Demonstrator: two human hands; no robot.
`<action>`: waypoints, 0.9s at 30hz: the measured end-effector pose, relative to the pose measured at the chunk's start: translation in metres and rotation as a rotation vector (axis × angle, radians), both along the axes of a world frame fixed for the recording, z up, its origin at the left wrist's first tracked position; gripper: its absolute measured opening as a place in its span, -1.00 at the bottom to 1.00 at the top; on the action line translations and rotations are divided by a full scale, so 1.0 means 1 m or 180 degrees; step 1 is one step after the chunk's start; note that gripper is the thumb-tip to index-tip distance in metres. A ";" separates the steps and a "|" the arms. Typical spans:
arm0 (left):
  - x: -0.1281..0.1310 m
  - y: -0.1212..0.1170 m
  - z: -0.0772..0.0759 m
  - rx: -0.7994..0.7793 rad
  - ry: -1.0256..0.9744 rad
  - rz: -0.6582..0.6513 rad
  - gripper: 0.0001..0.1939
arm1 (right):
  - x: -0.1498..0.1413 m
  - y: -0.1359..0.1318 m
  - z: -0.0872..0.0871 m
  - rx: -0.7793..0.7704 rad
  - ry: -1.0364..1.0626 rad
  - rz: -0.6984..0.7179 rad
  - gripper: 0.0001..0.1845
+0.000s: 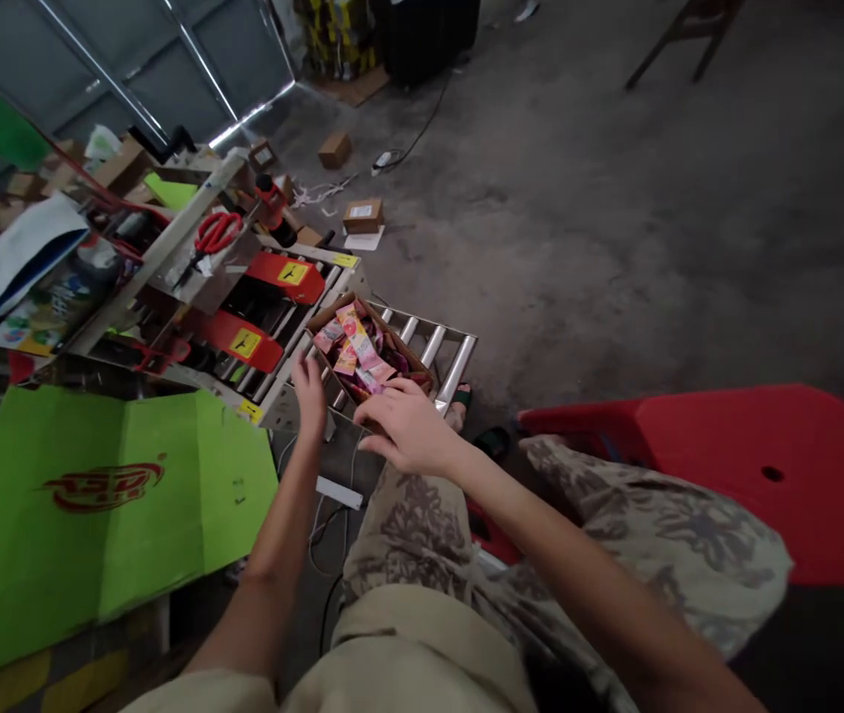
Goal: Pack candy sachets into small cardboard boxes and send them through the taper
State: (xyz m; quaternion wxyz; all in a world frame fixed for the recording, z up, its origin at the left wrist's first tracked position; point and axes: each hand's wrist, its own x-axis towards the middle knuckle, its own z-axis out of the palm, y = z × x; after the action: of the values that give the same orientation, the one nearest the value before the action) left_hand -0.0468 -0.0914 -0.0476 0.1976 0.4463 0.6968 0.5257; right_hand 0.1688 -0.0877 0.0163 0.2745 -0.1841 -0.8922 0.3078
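Note:
A small cardboard box (412, 362) filled with pink and yellow sachets (360, 342) sits on the metal rollers of a short conveyor. My left hand (309, 394) is upright beside the box's left side, its fingers extended; whether they touch the cardboard is hard to tell. Over the near edge of the box reaches my right hand (408, 428), fingers stretched forward and thumb apart. Its fingertips lie at the sachets and the rim, hiding part of that corner. Neither hand shows anything gripped.
Left of the box stands a taping machine with red guides (284, 277) and red-handled scissors (218, 233) on top. A green cardboard sheet (169, 485) is at lower left, a red plastic stool (756, 465) at right. Small cartons (364, 215) lie on the floor.

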 end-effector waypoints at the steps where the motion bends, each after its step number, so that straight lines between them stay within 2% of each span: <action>1: -0.011 0.009 0.005 0.0175 0.0054 0.0088 -0.38 | -0.007 0.003 0.000 -0.0170 0.0003 -0.0068 -0.81; 3: -0.027 0.026 0.017 0.0407 0.0044 -0.0075 -0.41 | -0.021 0.012 0.000 -0.0498 -0.0296 -0.0283 -0.76; 5: -0.037 0.039 0.028 0.0467 0.0098 -0.0387 -0.46 | -0.037 0.023 -0.003 -0.0758 -0.1039 -0.0539 -0.69; 7: -0.041 0.045 0.036 0.0454 0.0169 -0.0584 -0.55 | -0.049 0.030 -0.009 -0.0841 -0.1755 -0.0675 -0.67; 9: -0.045 0.047 0.042 0.0384 0.0298 -0.0858 -0.63 | -0.058 0.032 -0.016 -0.0801 -0.2066 -0.0659 -0.65; 13: -0.051 0.054 0.056 -0.0261 0.1024 -0.1822 -0.62 | -0.066 0.030 -0.022 -0.0773 -0.2130 -0.0595 -0.61; 15: -0.051 0.062 0.061 -0.0660 0.1366 -0.2082 -0.62 | -0.067 0.031 -0.021 -0.0768 -0.2181 -0.0547 -0.62; 18: -0.047 0.069 0.064 -0.0912 0.1361 -0.2000 -0.61 | -0.065 0.031 -0.018 -0.0704 -0.2161 -0.0537 -0.65; 21: -0.042 0.066 0.059 -0.0838 0.0874 -0.1721 -0.63 | -0.054 0.020 -0.019 -0.0479 -0.1910 -0.0636 -0.63; 24: -0.037 0.057 0.054 -0.0729 0.0432 -0.1545 -0.63 | -0.042 0.007 -0.025 0.0123 -0.1216 -0.0870 -0.61; 27: -0.033 0.053 0.052 -0.0690 0.0328 -0.1491 -0.60 | -0.038 0.003 -0.030 0.0521 -0.0523 -0.1281 -0.66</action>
State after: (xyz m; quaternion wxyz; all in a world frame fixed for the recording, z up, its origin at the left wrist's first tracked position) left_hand -0.0795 -0.0383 0.0048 0.3248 0.5978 0.6358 0.3645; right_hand 0.1312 -0.0849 -0.0137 0.2708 -0.3599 -0.8789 0.1574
